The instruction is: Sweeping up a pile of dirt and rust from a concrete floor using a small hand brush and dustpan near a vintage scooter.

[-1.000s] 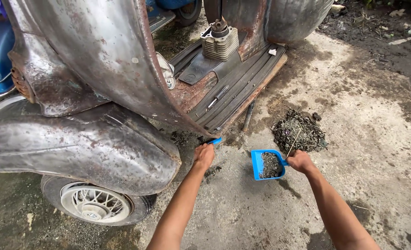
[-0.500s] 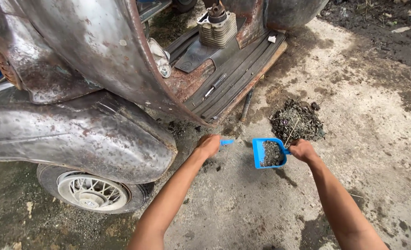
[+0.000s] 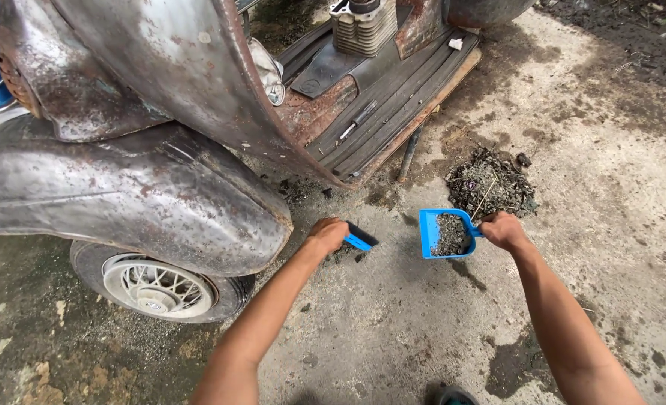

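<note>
Head view is looking down on a stained concrete floor [image 3: 393, 330] beside a rusty bare-metal scooter body [image 3: 160, 97]. The left hand [image 3: 327, 234] is gripping a small blue hand brush with dark bristles [image 3: 361, 239], its fingers wrapped round the handle, and the brush head is resting on the floor just past the scooter's rusted front mudguard [image 3: 138, 202]. The right hand [image 3: 502, 229] is closing its fingers round the handle of a small blue plastic dustpan [image 3: 444, 234], which is sitting low over the floor, well apart from the brush, and is carrying a layer of grey grit (whether it is touching the concrete cannot be told). Just beyond the dustpan, a heap of dark dirt and dry plant scraps [image 3: 490, 186] is lying on the floor. Under the mudguard, a spoked front wheel with a black tyre [image 3: 160, 289] is standing on the ground. A finned grey metal engine cylinder [image 3: 363, 26] is standing on the scooter's ribbed floorboard [image 3: 393, 105], and a pale crumpled rag [image 3: 269, 71] is lying near it against the leg shield.
</note>
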